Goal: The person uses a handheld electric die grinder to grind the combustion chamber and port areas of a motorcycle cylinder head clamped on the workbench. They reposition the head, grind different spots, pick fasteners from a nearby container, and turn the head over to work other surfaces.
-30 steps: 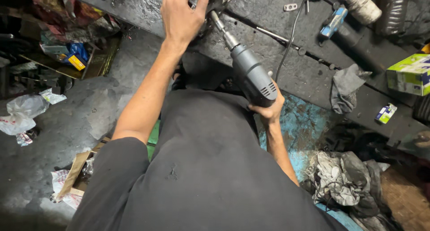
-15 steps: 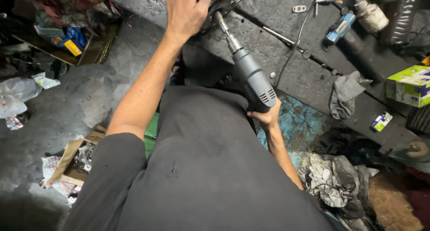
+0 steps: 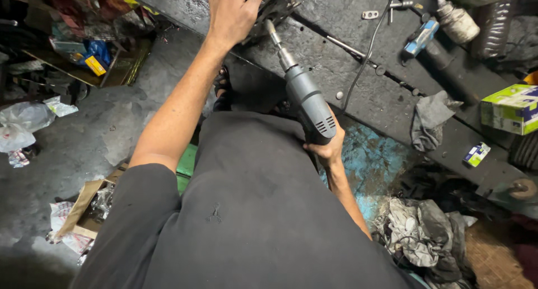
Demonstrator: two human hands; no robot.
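Power drill (image 3: 307,101), grey-bodied, lies at a slant above the dark greasy surface (image 3: 358,93): rear housing low and near our body, long metal bit (image 3: 276,38) running up to the dark metal part (image 3: 276,4) at the top edge of the view. We judge the drill the heaviest item in hand: rigid casing, mass toward the vented motor end, so it is best taken at the rear grip, where torque can be countered. Our right hand (image 3: 326,149) is clenched about that rear end from below, fingers wrapped under the housing; whether one rests on a trigger we cannot tell. The casing looks smooth, and with this much oil about we would expect it to turn slippery. The dark metal part appears stiff and grimy, likely heavy for its size, and liable to spin or skid unless pinned; our left hand (image 3: 232,11) is pressed over it, grasping it from above, with the fingertips hidden past the frame edge. The bit is slender and hard; we judge it the one piece prone to bending or snapping under side load, so it is no place to take hold.
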